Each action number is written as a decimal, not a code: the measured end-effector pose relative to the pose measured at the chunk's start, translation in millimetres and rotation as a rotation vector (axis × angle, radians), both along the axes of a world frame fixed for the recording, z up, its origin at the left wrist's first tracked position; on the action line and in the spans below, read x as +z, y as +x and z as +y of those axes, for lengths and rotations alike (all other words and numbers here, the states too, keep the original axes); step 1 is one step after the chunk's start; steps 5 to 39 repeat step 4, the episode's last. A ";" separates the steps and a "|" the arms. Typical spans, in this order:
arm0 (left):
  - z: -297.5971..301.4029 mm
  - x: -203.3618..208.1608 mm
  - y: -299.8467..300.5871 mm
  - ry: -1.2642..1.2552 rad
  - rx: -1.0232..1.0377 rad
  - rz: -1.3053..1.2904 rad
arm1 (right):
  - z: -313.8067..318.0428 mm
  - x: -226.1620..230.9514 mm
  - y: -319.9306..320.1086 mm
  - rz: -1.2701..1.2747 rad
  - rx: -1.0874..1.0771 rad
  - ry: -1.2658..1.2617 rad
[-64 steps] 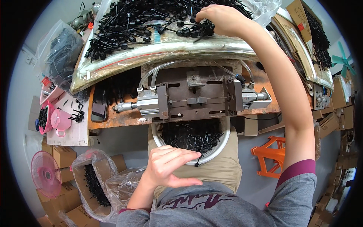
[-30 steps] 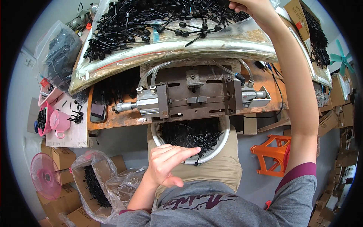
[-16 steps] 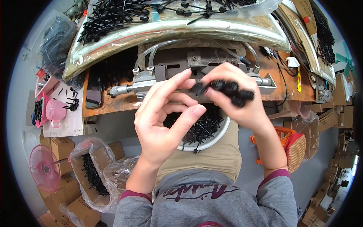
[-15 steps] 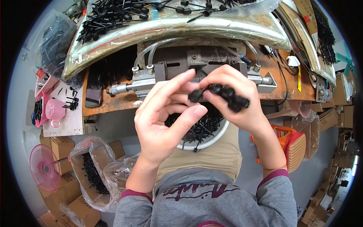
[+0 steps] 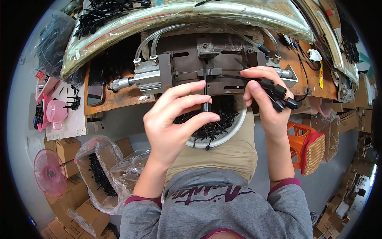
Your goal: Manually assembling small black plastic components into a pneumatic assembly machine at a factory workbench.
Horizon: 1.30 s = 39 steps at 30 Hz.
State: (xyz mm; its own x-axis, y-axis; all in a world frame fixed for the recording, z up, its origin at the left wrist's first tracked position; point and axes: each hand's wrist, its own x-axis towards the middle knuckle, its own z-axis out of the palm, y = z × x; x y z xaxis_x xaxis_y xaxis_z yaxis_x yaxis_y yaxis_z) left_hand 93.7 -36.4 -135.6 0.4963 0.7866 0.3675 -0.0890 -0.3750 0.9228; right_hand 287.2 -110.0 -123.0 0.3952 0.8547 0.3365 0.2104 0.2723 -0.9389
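My left hand (image 5: 165,121) pinches one thin black rod with a black knobbed end (image 5: 205,106) between thumb and fingertips. The rod points away from me, its far part lying at the small metal block (image 5: 215,72) in the middle of the dark metal fixture (image 5: 185,85). Whether it sits inside a slot there, I cannot tell. Closed round several similar black rods with ribbed knobs (image 5: 274,88), my right hand (image 5: 270,113) is to the right, near the fixture's front edge. The thin ends of that bunch point left toward the block.
Silver cylinders (image 5: 146,79) with clear hoses flank the fixture on the orange-brown bench (image 5: 115,104). A white-rimmed basket (image 5: 223,141) of black rods is at my lap. Behind the fixture is a plastic-wrapped shelf edge (image 5: 179,15). An orange stool (image 5: 308,147) stands right, a pink fan (image 5: 49,173) left.
The hands have parted: my right hand moved right with the bunch. A single rod now shows in my left hand, stretching to the fixture's block. The view has shifted slightly.
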 end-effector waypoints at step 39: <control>-1.6 -20.8 12.2 0.400 0.091 0.333 | -6.1 -0.2 -1.8 -0.051 -0.061 0.036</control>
